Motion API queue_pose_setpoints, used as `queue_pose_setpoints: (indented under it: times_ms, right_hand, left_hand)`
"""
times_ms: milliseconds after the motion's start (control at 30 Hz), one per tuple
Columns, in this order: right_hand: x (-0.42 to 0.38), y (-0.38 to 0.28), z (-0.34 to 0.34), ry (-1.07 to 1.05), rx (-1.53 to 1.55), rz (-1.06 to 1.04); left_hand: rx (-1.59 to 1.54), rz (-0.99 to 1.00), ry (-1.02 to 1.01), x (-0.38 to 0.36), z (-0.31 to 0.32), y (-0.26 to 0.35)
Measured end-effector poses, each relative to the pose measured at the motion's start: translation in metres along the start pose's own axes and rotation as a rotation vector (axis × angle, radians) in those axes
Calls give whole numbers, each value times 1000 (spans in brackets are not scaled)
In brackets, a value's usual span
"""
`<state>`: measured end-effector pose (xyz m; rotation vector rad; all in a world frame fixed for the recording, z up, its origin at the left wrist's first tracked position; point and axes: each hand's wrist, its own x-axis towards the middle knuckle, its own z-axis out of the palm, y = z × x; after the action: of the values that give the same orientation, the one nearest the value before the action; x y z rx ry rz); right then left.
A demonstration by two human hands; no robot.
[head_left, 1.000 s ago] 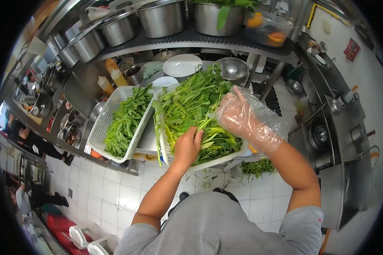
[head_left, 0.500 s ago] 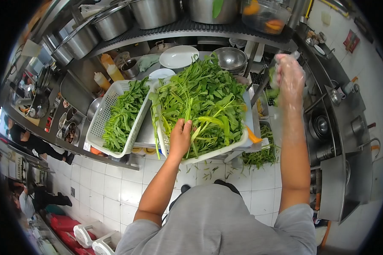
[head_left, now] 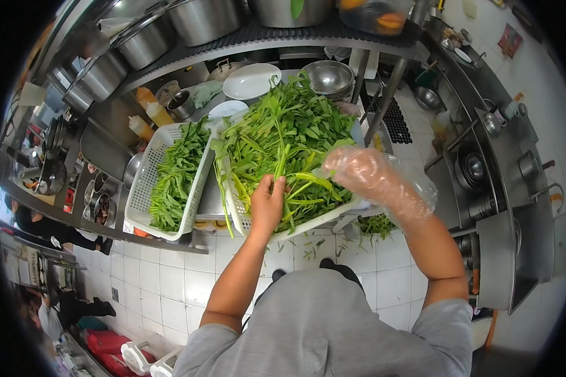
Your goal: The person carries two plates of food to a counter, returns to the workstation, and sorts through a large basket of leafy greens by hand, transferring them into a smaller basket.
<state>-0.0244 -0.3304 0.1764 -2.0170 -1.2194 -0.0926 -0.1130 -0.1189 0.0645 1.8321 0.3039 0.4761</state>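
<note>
At your left, the white basket (head_left: 143,182) stands slightly tilted toward the second one; neither of your hands touches it. Your bare left hand (head_left: 268,202) remains at the front of the right-hand basket (head_left: 239,210), thumb and fingers closed around a few pale green stems (head_left: 282,162). Your right hand (head_left: 353,168), out beyond the basket's right side half a second ago, is now back over its front right part. It wears a loose clear plastic glove (head_left: 414,188); its fingers are bent close together, and you cannot tell whether they pinch anything or touch the leaves. The effect of this return: both hands are at the same basket, with the gripped stems between them.

Inspect the greens from left to right. Those in the left basket (head_left: 176,173) lie in a low, fairly even layer, below the rim. Those in the right-hand basket (head_left: 314,129) are heaped above the rim, tangled, with long stems hanging over the left edge and several yellowish leaves (head_left: 317,182) between your hands. Farther right and lower, more greens (head_left: 376,226) lie in a pile near the floor.
</note>
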Motion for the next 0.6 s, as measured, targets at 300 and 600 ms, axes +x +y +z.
queue_pose_setpoints:
  times_ms: [300, 600]
  right_hand:
    - [2, 6, 26, -407, -321, 72]
    - [6, 28, 49, 13, -354, -104]
  left_hand:
    - [-20, 76, 11, -9, -5, 14]
    - [-86, 45, -298, -18, -9, 16]
